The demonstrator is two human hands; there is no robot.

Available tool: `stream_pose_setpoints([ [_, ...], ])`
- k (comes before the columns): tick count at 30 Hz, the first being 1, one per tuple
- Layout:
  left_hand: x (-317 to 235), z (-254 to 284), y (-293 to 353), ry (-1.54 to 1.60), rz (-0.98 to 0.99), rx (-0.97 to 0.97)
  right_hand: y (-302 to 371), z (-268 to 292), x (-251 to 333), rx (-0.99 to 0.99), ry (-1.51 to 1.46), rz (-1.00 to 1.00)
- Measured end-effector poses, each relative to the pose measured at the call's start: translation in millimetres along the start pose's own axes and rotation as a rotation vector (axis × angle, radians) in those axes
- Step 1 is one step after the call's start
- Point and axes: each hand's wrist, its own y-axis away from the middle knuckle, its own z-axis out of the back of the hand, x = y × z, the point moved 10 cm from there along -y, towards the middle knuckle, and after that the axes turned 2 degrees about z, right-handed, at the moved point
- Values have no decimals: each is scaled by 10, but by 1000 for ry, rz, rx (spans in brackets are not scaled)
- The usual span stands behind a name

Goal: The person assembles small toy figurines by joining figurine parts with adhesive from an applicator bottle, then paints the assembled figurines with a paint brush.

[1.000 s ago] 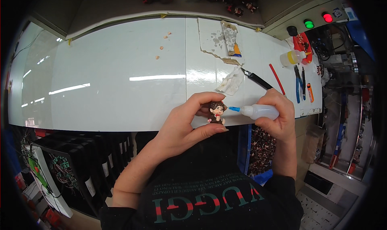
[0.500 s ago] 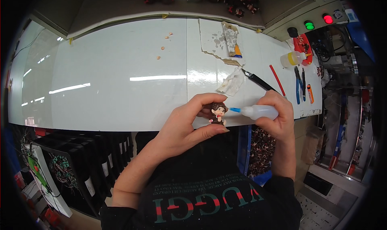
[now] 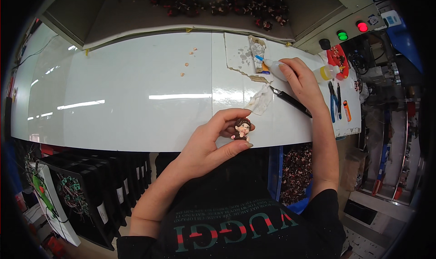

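Near the front edge of the table, my left hand (image 3: 206, 143) is closed around a small monkey-like figurine (image 3: 242, 129) with dark brown hair and a light face. Farther off to the right, my right hand (image 3: 303, 81) grips a translucent squeeze bottle (image 3: 275, 69). The bottle lies tilted, its blue nozzle pointing left over a grey-stained wad (image 3: 258, 46) on a torn white board (image 3: 233, 54). Between the hands lie a crumpled white tissue (image 3: 260, 102) and a black-handled craft knife (image 3: 293, 103).
Several small peach-coloured bits (image 3: 186, 64) dot the white table (image 3: 136, 73). At right are a yellow-banded bottle (image 3: 326, 73), a red tray (image 3: 337, 59), blue-handled pliers (image 3: 332, 105) and an orange tube (image 3: 347, 110). A blue bin (image 3: 274, 172) of small brown pieces stands below; a booth (image 3: 131, 14) with figurines is behind.
My right hand has carried the squeeze bottle away from the figurine, forward to the stained board. My left hand still holds the figurine, nearly in place. The view has tipped slightly.
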Motion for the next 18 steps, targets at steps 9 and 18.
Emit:
stream_pose_setpoints([
  [9,120,-36,-79,26,47,-4,405,-293,793,2,202,345],
  [18,26,-13,-74,-117,-51,-58,416,-169,1139,145,-473,206],
])
